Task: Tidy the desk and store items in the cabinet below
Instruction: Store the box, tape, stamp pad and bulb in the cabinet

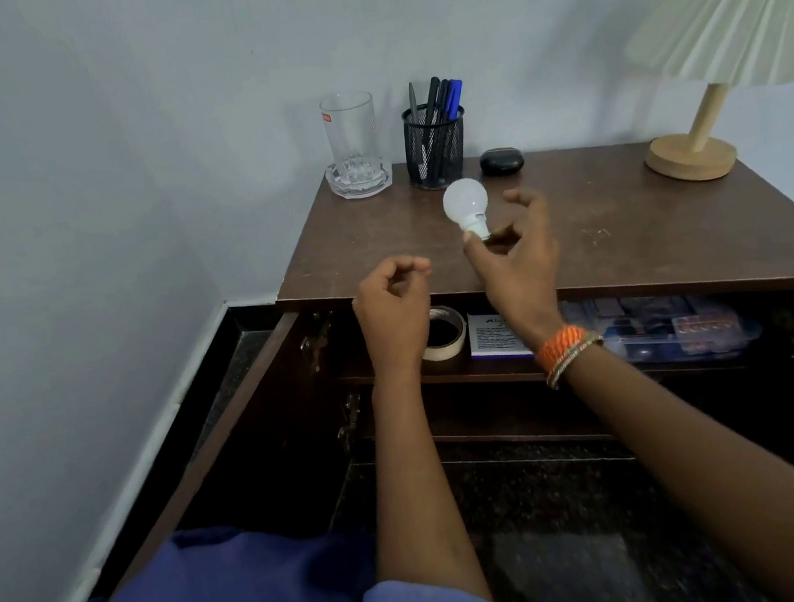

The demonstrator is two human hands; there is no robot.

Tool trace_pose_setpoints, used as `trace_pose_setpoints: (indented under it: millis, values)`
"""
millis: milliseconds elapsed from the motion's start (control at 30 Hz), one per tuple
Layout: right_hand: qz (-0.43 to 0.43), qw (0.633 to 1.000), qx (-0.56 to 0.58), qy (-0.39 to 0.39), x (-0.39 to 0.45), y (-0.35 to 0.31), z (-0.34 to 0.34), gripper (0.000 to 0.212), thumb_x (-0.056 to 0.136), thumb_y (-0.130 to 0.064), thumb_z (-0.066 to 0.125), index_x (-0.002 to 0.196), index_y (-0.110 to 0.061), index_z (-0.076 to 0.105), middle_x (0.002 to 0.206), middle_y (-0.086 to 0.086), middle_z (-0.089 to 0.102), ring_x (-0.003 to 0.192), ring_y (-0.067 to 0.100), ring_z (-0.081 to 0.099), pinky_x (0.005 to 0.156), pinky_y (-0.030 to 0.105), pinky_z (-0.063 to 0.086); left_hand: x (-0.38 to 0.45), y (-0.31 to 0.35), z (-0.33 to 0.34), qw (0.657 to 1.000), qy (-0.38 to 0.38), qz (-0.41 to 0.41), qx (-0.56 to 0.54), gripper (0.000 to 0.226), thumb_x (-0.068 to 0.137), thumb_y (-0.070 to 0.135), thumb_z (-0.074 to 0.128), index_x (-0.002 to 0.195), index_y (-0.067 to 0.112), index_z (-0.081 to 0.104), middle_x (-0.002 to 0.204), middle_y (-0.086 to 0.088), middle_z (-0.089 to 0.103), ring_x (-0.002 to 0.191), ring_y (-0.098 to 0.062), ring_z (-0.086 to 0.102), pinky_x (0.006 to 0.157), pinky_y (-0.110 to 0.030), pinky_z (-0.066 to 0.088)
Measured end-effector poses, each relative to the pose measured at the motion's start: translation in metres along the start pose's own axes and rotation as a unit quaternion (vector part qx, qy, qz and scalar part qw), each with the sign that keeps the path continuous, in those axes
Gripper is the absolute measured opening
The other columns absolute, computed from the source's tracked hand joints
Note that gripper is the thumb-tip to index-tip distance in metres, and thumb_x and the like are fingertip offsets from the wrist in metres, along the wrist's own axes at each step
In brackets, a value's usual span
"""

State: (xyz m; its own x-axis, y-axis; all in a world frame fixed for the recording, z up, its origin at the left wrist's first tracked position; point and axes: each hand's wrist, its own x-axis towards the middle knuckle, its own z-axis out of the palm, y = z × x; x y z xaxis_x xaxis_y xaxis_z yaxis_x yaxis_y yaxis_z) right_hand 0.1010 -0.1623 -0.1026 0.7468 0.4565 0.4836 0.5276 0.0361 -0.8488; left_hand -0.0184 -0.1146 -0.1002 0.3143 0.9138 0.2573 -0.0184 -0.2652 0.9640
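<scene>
White bulb [465, 200] — the right hand [515, 256] pinches its base above the desk [632, 222]. The left hand [393, 309] is curled, holding nothing. Next, I think, it goes down onto the cabinet shelf [479, 371] — gently.

Pleated lamp [710, 58] — pale wall [99, 139] behind

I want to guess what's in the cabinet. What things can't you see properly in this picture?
- Roll of tape on the cabinet shelf: partly hidden by the left hand, head view.
- White box: partly covered by the right hand, which holds the bulb; print too small to read.
- Clear packet: contents blurred.
- Lower cabinet: too dark.
- Lamp shade: cut by the right edge.
</scene>
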Motion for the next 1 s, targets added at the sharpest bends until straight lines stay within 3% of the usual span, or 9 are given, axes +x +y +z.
trace_pose_setpoints:
  millis: [33,100,233,367,500,700,800,867,1000]
  values:
    - [0.000,1.000,0.021,0.003,-0.013,-0.006,-0.002,0.050,0.080,-0.025,0.068,0.122,-0.025,0.041,0.092,0.011,0.061,0.084,0.023,0.061,0.069,0.033,0.055,0.000,0.005,-0.003,0.994,-0.047,-0.057,-0.077,0.008,0.089,0.016,0.059,0.090,0.019,0.066,0.086,0.002,0.070,0.069,-0.007,0.061,0.062,-0.027,0.055]
    - [-0.008,0.999,0.044,0.017,-0.035,-0.017,-0.005,0.049,0.081,-0.023,0.069,0.122,-0.022,0.043,0.092,0.008,0.061,0.084,0.019,0.060,0.070,0.026,0.052,0.000,0.008,-0.009,0.962,-0.134,-0.149,-0.186,0.021,0.092,0.028,0.057,0.104,0.014,0.065,0.099,-0.005,0.071,0.083,-0.014,0.065,0.072,-0.034,0.057]
    - [-0.028,0.998,0.052,0.000,-0.070,-0.023,-0.004,0.050,0.082,-0.015,0.071,0.123,-0.011,0.044,0.089,0.008,0.059,0.077,0.008,0.056,0.063,0.008,0.044,-0.006,-0.006,-0.019,0.929,-0.223,-0.199,-0.217,0.032,0.091,0.036,0.055,0.108,0.012,0.065,0.094,0.001,0.069,0.085,-0.011,0.065,0.069,-0.026,0.055]
    - [-0.011,0.999,0.032,-0.036,-0.094,-0.005,0.005,0.051,0.081,-0.025,0.072,0.122,-0.015,0.043,0.088,0.003,0.060,0.080,0.009,0.058,0.068,0.015,0.046,-0.017,-0.029,-0.025,0.924,-0.222,-0.253,-0.184,0.020,0.090,0.031,0.059,0.097,0.014,0.065,0.075,0.008,0.069,0.072,-0.003,0.065,0.067,-0.024,0.053]
    - [0.014,0.997,0.010,-0.074,-0.117,0.019,0.011,0.045,0.083,-0.022,0.071,0.118,-0.021,0.042,0.089,-0.003,0.058,0.078,0.004,0.056,0.066,0.010,0.041,-0.032,-0.057,-0.029,0.908,-0.214,-0.325,-0.158,0.022,0.088,0.034,0.061,0.100,0.016,0.066,0.083,0.005,0.068,0.082,-0.008,0.063,0.071,-0.026,0.052]
    - [0.105,0.987,-0.013,-0.120,-0.132,0.051,0.033,0.041,0.085,-0.023,0.069,0.117,-0.013,0.046,0.079,-0.006,0.060,0.070,-0.001,0.058,0.059,0.007,0.042,-0.050,-0.092,-0.023,0.901,-0.114,-0.398,-0.129,0.008,0.089,0.032,0.060,0.087,0.025,0.063,0.089,0.004,0.066,0.088,-0.012,0.061,0.075,-0.030,0.048]
    - [0.160,0.980,-0.029,-0.118,-0.126,0.055,0.055,0.036,0.083,-0.020,0.071,0.112,-0.010,0.053,0.073,-0.008,0.060,0.065,0.003,0.058,0.061,0.017,0.047,-0.046,-0.099,-0.019,0.905,-0.022,-0.398,-0.151,0.010,0.092,0.027,0.056,0.098,0.024,0.064,0.105,-0.004,0.068,0.098,-0.019,0.062,0.083,-0.036,0.047]
    - [0.199,0.972,-0.037,-0.116,-0.120,0.058,0.076,0.034,0.081,-0.016,0.072,0.110,-0.008,0.057,0.080,-0.002,0.064,0.074,0.011,0.062,0.069,0.025,0.049,-0.039,-0.103,-0.021,0.900,0.054,-0.401,-0.162,0.012,0.091,0.022,0.054,0.098,0.026,0.062,0.116,-0.008,0.066,0.107,-0.024,0.061,0.084,-0.039,0.048]
    - [0.229,0.963,-0.074,-0.117,-0.108,0.067,0.120,0.028,0.082,-0.024,0.070,0.104,-0.007,0.067,0.092,0.007,0.072,0.088,0.019,0.066,0.068,0.019,0.039,-0.031,-0.113,-0.029,0.881,0.155,-0.408,-0.182,0.026,0.090,0.022,0.052,0.111,0.012,0.064,0.118,-0.008,0.065,0.109,-0.025,0.060,0.092,-0.041,0.050]
